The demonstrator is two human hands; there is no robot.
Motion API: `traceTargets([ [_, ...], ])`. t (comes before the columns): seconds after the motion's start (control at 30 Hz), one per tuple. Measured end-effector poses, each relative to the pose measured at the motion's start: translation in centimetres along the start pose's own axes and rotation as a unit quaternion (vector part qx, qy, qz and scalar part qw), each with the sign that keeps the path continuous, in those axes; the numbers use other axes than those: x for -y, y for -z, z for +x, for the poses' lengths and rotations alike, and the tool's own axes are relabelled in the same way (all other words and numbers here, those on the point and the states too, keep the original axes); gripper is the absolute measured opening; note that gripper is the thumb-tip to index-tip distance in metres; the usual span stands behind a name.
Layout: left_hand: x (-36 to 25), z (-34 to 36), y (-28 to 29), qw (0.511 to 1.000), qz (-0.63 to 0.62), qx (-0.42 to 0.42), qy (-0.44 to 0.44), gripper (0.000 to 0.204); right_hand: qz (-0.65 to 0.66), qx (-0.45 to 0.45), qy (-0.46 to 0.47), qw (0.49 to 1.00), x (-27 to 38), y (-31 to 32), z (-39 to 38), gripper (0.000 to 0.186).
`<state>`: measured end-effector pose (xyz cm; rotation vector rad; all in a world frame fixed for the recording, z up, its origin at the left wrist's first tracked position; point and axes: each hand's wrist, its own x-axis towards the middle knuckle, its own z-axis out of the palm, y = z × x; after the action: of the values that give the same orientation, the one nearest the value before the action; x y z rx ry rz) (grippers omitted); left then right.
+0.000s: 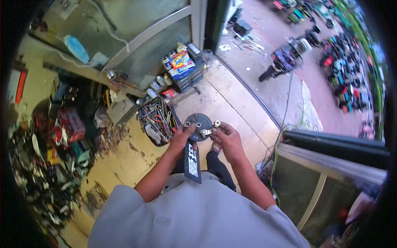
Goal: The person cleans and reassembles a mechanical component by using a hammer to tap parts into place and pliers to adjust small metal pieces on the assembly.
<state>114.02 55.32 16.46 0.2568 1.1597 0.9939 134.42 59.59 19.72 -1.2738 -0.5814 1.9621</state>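
My left hand [182,138] grips a dark round plate [196,131] with small holes and metal fittings on it, its thumb over the plate's left part. A black strip with white markings [191,163] hangs below the plate toward my shirt. My right hand [225,140] is at the plate's right edge, its fingers pinched round a small shiny metal fitting [217,124] with a hole in it. Whether that fitting is joined to the plate I cannot tell. My legs show beneath my hands.
A tray of tools [155,120] lies on the tiled floor beside cans and boxes [178,66]. Piles of parts [53,173] cover the left floor. A doorway opens onto parked motorbikes [289,58]. Cables [275,153] run by the right glass frame [314,186]. A glass panel [140,45] stands behind.
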Motion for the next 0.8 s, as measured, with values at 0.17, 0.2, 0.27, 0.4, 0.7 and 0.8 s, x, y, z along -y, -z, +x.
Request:
traceTargets([
  [0.17,4.7,0.6,-0.4,0.987,-0.154,-0.045,0.005,0.042,-0.138,0.059,-0.125,0.981,-0.6,3.2,5.9,0.039],
  [0.2,5.0,0.5,-0.4,0.983,-0.185,-0.019,0.015,0.044,-0.149,0.078,-0.161,0.973,-0.8,3.6,7.0,0.041],
  [0.27,6.5,1.4,0.3,0.963,-0.265,-0.047,0.020,0.050,-0.178,0.102,-0.193,0.960,-1.7,4.3,10.0,0.046],
  [0.4,11.3,4.5,4.3,0.922,-0.380,-0.068,0.030,0.051,-0.281,0.060,-0.235,0.928,-4.6,7.1,17.6,0.047],
  [0.7,22.5,14.9,9.0,0.887,-0.376,-0.266,0.037,0.042,-0.542,0.069,-0.132,0.827,-22.8,16.4,46.2,0.044],
  [0.8,26.5,19.2,10.9,0.868,-0.409,-0.252,0.122,0.036,-0.666,0.125,-0.042,0.734,-31.4,19.9,58.1,0.045],
])
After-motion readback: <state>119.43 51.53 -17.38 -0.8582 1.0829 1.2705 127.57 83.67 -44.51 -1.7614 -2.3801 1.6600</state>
